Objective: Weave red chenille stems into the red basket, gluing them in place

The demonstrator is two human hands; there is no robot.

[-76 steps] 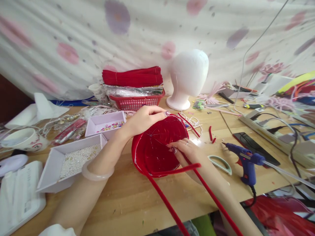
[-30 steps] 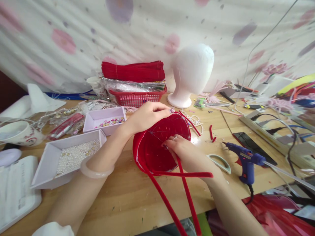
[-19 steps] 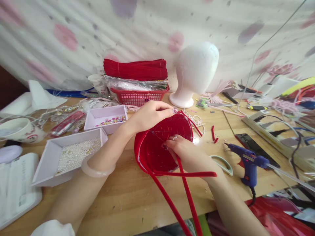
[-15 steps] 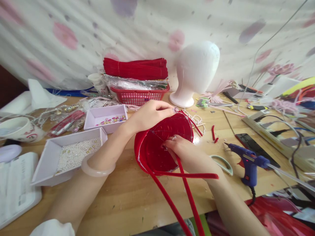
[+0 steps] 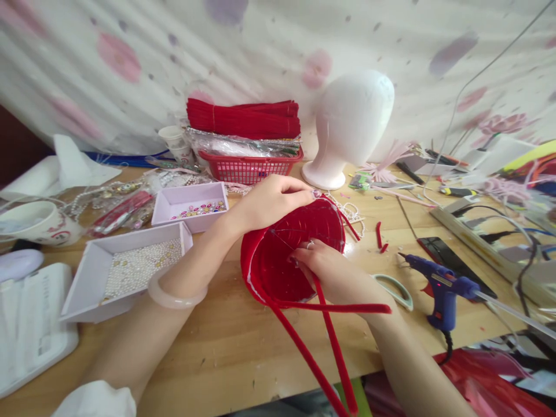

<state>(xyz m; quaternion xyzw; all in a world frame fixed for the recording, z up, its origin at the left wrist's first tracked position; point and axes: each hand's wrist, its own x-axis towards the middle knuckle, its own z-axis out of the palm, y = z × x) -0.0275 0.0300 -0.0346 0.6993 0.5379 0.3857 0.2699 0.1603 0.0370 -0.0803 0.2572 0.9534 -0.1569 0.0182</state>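
Note:
A bowl-shaped piece of red pipe cleaners (image 5: 273, 272) rests on its side, its hollow facing me. My left hand (image 5: 278, 202) lies over its upper rim, fingers closed on the edge. Inside the hollow is my right hand (image 5: 319, 263), its fingertips pinched together near the inner wall. A red pipe cleaner (image 5: 334, 341) runs out from beneath these fingers toward me; the exact pinch point is partly hidden. Two more loose pipe-cleaner ends trail from the lower rim, one crossing under my right wrist. A thin line stretches across the hollow by the fingertips.
A blue glue gun (image 5: 443, 289), a phone (image 5: 456, 266) and green-handled scissors (image 5: 395, 289) lie at right. Left are trays of pearls (image 5: 78, 289) and gems (image 5: 160, 214). A white foam head (image 5: 354, 121) and a red basket (image 5: 252, 169) stand behind. A power strip (image 5: 482, 255) lies far right.
The whole scene has shifted slightly to the right in view. Both hands keep nearly the same hold on the red piece.

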